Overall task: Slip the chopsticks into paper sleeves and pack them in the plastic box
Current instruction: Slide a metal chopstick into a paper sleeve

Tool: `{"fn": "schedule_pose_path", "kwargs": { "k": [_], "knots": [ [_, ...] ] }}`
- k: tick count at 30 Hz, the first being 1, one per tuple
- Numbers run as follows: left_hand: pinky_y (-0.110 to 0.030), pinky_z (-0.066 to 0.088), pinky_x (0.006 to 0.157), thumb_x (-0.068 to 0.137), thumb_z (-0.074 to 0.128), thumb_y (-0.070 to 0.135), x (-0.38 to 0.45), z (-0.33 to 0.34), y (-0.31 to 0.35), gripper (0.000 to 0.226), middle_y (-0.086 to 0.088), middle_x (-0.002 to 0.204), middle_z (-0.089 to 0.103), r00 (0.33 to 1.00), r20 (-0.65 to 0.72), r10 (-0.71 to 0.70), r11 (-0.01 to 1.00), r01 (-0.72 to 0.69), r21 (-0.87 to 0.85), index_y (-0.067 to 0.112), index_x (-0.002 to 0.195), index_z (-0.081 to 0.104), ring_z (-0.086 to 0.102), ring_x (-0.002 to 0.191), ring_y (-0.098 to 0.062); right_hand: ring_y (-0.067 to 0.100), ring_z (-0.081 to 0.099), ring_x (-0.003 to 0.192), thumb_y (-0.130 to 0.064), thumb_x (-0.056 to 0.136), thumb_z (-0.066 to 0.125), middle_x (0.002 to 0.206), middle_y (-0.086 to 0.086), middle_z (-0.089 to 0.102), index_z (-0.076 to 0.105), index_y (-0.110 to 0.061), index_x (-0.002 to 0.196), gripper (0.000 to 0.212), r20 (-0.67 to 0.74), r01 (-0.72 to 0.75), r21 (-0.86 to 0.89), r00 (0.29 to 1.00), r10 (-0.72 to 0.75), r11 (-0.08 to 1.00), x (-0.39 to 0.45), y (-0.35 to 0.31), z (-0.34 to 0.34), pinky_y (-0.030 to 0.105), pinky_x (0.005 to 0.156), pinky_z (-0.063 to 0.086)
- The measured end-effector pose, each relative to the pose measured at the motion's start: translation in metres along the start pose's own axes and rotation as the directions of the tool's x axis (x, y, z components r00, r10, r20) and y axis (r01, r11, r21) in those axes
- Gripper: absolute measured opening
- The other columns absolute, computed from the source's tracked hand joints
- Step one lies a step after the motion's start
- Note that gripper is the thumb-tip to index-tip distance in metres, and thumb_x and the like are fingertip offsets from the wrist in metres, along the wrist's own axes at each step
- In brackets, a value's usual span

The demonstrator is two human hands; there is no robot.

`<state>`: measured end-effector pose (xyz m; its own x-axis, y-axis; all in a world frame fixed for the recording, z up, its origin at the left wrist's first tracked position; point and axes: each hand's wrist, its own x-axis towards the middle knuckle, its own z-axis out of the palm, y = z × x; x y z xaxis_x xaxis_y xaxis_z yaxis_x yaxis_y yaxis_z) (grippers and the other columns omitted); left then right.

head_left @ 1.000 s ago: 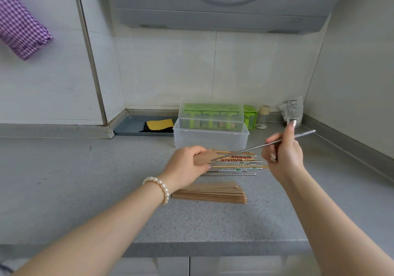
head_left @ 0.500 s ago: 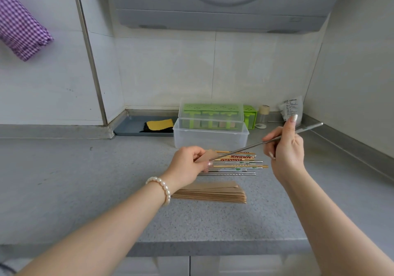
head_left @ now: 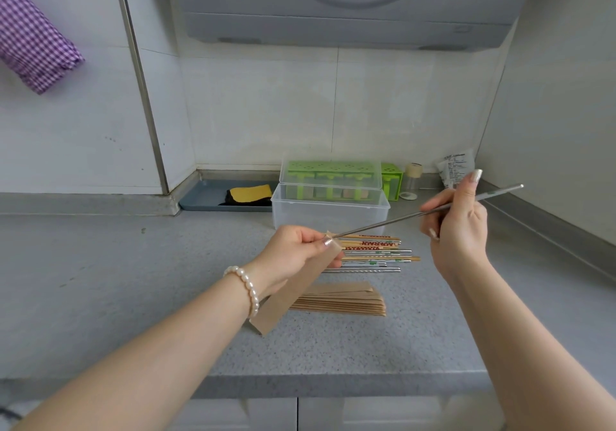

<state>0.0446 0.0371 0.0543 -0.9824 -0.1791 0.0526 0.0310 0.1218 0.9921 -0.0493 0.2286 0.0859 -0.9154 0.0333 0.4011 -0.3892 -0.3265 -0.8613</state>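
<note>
Left hand [head_left: 293, 254]: your fingers pinch the paper sleeve [head_left: 300, 289] at its open top.
Right hand [head_left: 458, 227]: your fingers grip the steel chopstick [head_left: 383, 224], tip at the sleeve's mouth.

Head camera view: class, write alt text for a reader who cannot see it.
A person's right hand aims a metal chopstick at the mouth of a paper sleeve held by the left hand. More chopsticks, spare sleeves and a clear plastic box lie behind.

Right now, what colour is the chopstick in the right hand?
Silver-grey metal chopstick, plain, seen best in the head view.
</note>
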Motion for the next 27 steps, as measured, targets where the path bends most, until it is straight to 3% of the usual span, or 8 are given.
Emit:
{"fn": "schedule_pose_path", "kwargs": {
  "k": [9, 21, 27],
  "knots": [
    [-0.038, 0.052, 0.091, 0.092, 0.055, 0.016, 0.0, 0.004, -0.001, 0.019, -0.01, 0.089, 0.074, 0.997, -0.074, 0.004, 1.0, -0.002, 0.03, 0.005, 0.094, 0.07, 0.072, 0.085, -0.021, 0.012, 0.032, 0.032, -0.048, 0.098, 0.02, 0.027, 0.001, 0.035, 0.056, -0.019, 0.036, 0.078, 0.028, 0.05, -0.026, 0.998, -0.049, 0.998, -0.005, -0.003, 0.002, 0.021, 0.042, 0.028],
    [-0.04, 0.051, 0.093, 0.092, 0.055, 0.014, 0.0, 0.004, -0.001, 0.018, -0.012, 0.092, 0.074, 0.997, -0.076, -0.022, 0.999, 0.019, -0.031, 0.006, 0.093, 0.071, 0.071, 0.088, -0.022, 0.011, 0.033, 0.032, -0.045, 0.099, 0.02, 0.027, -0.002, 0.035, 0.054, -0.014, 0.041, 0.075, 0.021, 0.082, -0.046, 0.997, -0.081, 0.996, -0.012, -0.008, 0.004, 0.017, 0.039, 0.029],
    [-0.035, 0.051, 0.091, 0.092, 0.053, 0.011, -0.004, 0.004, -0.001, 0.017, -0.012, 0.094, 0.073, 1.0, 0.026, 0.017, 1.0, -0.017, 0.011, 0.008, 0.095, 0.07, 0.07, 0.09, -0.024, 0.013, 0.027, 0.03, -0.052, 0.097, 0.025, 0.027, -0.001, 0.03, 0.051, -0.009, 0.046, 0.072, 0.041, -0.064, -0.017, 0.997, 0.064, 0.998, -0.001, -0.009, 0.001, 0.018, 0.038, 0.025]
  ]
}}
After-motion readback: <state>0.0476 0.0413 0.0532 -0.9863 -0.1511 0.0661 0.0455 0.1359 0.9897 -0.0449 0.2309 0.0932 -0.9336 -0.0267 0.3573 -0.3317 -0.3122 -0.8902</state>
